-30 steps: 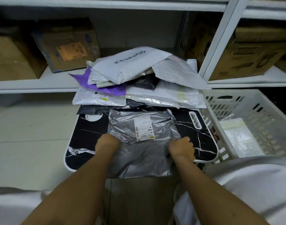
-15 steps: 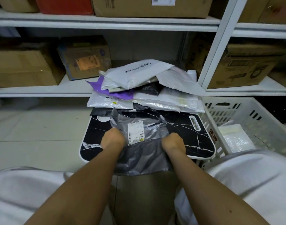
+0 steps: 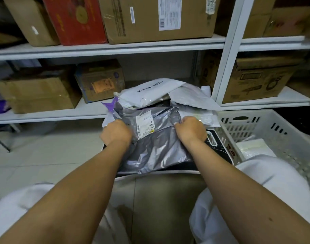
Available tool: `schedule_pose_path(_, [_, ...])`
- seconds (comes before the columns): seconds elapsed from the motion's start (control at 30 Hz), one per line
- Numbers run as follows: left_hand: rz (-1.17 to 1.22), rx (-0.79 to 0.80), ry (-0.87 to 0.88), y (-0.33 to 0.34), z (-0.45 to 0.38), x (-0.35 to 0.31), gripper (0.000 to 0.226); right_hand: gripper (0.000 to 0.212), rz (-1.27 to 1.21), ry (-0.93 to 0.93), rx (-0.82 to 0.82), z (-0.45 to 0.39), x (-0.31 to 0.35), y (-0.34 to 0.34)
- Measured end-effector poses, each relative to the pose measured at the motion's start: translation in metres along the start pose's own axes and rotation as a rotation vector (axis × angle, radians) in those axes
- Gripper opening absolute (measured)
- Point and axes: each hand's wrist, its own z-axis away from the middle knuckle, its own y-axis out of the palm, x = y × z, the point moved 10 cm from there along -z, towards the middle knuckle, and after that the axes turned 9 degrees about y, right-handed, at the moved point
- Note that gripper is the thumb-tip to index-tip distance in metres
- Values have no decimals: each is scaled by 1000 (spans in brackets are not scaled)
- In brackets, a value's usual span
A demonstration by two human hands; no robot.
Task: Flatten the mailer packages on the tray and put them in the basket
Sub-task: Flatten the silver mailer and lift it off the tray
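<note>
Two hands, left hand point(image 3: 116, 132) and right hand point(image 3: 190, 130), grip white-labelled grey mailer point(image 3: 156, 138).

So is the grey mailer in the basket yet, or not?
Not yet. The grey mailer is gripped by left hand and right hand over the tray, outside the basket.

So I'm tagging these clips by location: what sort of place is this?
Probably a parcel stockroom: white shelving holds labelled cardboard boxes, and mailer packages are piled beside a white basket.
</note>
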Motion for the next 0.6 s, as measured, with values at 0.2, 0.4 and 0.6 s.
schedule_pose_path(0.2, [-48,-99,145,-36,-12,-70,31,24,10,-5,-156,-31,-4,-69])
schedule_pose_path(0.4, [-21,-149,321,-53,-28,-158,29,20,39,64,-308,-74,-31,-129])
schedule_pose_path(0.6, [115,-56,450,-28,-31,-256,35,27,64,200,-399,-119,-97,-167])
